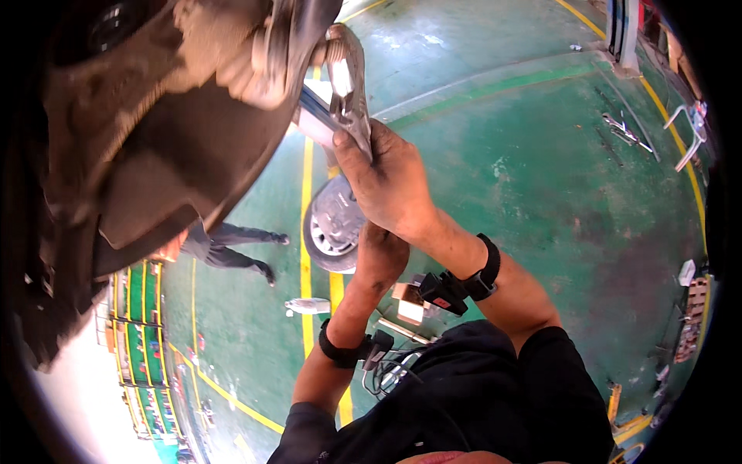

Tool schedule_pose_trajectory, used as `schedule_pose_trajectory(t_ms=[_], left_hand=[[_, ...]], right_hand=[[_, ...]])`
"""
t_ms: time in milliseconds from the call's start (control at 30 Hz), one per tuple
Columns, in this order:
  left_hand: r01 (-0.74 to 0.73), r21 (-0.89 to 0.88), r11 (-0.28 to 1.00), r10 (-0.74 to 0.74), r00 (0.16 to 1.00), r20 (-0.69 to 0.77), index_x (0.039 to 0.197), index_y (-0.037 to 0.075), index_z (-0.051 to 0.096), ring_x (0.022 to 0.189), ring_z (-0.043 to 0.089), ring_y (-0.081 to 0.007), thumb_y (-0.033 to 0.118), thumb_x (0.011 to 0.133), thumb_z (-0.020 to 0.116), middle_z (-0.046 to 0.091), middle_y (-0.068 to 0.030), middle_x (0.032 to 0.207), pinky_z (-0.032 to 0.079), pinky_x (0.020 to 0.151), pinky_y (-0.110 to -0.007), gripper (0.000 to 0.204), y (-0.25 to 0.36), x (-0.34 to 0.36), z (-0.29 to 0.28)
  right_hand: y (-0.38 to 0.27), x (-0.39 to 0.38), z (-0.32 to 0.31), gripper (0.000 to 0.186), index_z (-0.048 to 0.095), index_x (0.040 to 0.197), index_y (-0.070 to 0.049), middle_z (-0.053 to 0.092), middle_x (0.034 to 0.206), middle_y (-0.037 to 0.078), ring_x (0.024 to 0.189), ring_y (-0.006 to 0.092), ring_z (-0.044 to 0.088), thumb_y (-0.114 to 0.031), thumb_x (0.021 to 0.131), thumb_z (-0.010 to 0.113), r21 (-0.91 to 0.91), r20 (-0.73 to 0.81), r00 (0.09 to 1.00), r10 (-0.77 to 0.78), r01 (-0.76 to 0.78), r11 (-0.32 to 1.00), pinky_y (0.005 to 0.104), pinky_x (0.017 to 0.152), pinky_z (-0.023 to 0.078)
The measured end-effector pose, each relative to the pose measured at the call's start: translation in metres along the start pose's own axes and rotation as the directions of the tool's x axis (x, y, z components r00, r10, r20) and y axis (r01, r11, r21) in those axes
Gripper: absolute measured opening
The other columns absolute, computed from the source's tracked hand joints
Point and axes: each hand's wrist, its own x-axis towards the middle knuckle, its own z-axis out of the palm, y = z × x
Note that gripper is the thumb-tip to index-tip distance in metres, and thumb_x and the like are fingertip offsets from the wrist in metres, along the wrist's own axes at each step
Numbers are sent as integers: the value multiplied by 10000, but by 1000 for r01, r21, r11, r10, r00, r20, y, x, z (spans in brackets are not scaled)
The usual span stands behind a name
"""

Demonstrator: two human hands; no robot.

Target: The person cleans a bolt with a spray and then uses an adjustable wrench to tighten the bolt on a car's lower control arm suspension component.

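Above me at the upper left hangs the brown and dark underside of a vehicle (193, 147). A shiny, silver-coloured curved metal arm (357, 85) reaches down from its edge. My right hand (394, 182) is raised and wrapped round the arm's lower end, its thumb on the near side. Beside the thumb lies a pale, flat bar-like piece (315, 116), partly covered. Just below the right hand, my left hand (384, 251) is closed, its fingers curled. The right hand hides whatever the left hand grips. Both wrists wear black bands.
A wheel (332, 224) lies on the green floor beneath my hands. At the left, a person in dark trousers (232, 243) is partly hidden by the vehicle. An open carton (410, 303) sits below my arms. A post (623, 35) stands far right; metal tools (627, 131) lie near it.
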Motion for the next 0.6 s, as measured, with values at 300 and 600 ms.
schedule_pose_trajectory(t_ms=[300,600], left_hand=[[22,-138,990,-16,999,44,1361,8,409,1219,471,-175,-1,890,612,459,-99,1365,422,997,-336,513,-21,40,17],[21,-392,920,35,990,137,1445,70,325,1289,431,-187,17,937,552,430,-70,1399,395,1041,-342,559,-96,69,26]], right_hand=[[7,30,-10,220,518,915,10,603,700,237,692,445,616,-157,852,645,-117,64,975,-213,219,969,455,571,480],[19,51,-7,325,469,1016,-5,621,723,239,708,457,621,-187,834,668,-220,114,951,-286,305,927,501,598,499]])
